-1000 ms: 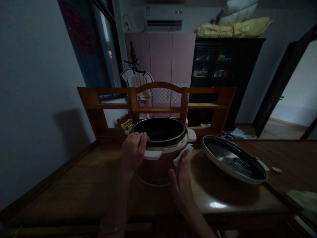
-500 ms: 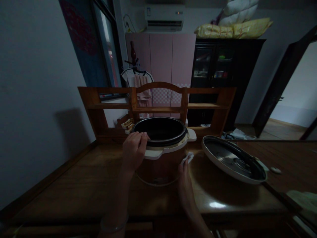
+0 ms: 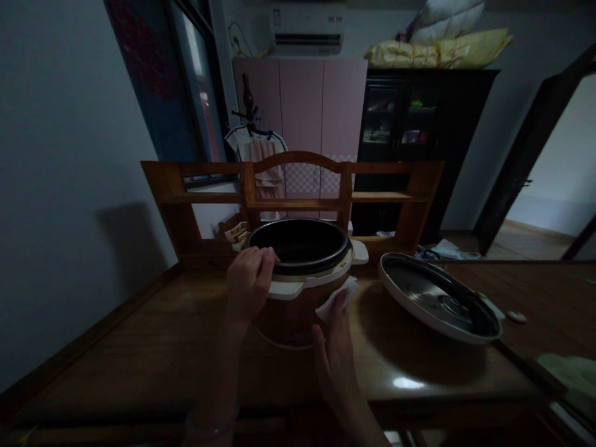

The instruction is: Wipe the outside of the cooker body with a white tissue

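Observation:
An electric cooker (image 3: 288, 313) with a brown body, cream rim and side handles stands upright on the wooden desk, its dark inner pot (image 3: 298, 242) uncovered. My left hand (image 3: 249, 279) is closed over the near-left edge of the cooker, by the front handle; its fingertips curl over the rim and are partly hidden. Against the cooker's right front side, my right hand (image 3: 336, 347) presses a folded white tissue (image 3: 336, 300), thumb held apart from the fingers. To the right, the cooker's round lid (image 3: 437, 301) lies with its metal inner face up, tilted.
Behind the cooker rises a wooden shelf rack (image 3: 298, 203) along the desk's back edge. A wall (image 3: 60, 205) bounds the left side. Beyond the lid, a small white object (image 3: 516, 317) lies on a brown surface. Light-coloured fabric (image 3: 568, 375) shows at the lower right.
My right hand has slid left around the cooker's front with the tissue, which now shows more spread out. My left hand stays on the rim. The view has shifted slightly.

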A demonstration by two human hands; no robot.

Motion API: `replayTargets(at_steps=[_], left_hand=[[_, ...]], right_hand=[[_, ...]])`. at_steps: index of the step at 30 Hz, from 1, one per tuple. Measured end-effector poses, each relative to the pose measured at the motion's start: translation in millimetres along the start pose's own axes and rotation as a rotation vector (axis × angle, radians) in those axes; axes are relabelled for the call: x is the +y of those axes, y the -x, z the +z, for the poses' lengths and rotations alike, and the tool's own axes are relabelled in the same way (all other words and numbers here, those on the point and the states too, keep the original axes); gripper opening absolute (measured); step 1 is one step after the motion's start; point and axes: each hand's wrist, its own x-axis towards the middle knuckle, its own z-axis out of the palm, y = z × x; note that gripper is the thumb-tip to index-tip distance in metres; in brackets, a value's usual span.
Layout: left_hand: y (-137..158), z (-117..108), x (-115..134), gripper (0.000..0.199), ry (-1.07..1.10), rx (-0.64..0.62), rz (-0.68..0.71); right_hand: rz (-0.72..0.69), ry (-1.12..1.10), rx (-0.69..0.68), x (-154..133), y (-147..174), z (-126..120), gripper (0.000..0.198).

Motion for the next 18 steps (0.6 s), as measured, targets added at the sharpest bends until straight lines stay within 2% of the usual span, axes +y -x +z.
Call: replayTargets(at_steps=[5,9,12,15,18], left_hand=[[-0.2,-0.4,0.2,0.041,0.002,-0.001,-0.014],[-0.5,-1.2,-0.1,0.041,0.006,-0.010,-0.008],[-0.4,-1.3,-0.1,0.041,0.003,-0.014,-0.008],[-0.2,-0.7,-0.1,0.041,0.002,-0.003,-0.006],[-0.2,0.2,-0.7,0.040,0.007,0.010,-0.002]], right_hand=[[0.142,-0.092,0.044,12.3,10.8,7.8,0.072],[0.207,-0.145,0.059,13.3,1.1,5.7,0.072],[0.155,-0.126,0.077,3.3,-13.0,-1.4,0.071],[0.030,-0.032,0.068,-12.4,-21.6,-7.1,0.073],[-0.098,0.090,0.026,-24.5,-19.0,-5.3,0.082]])
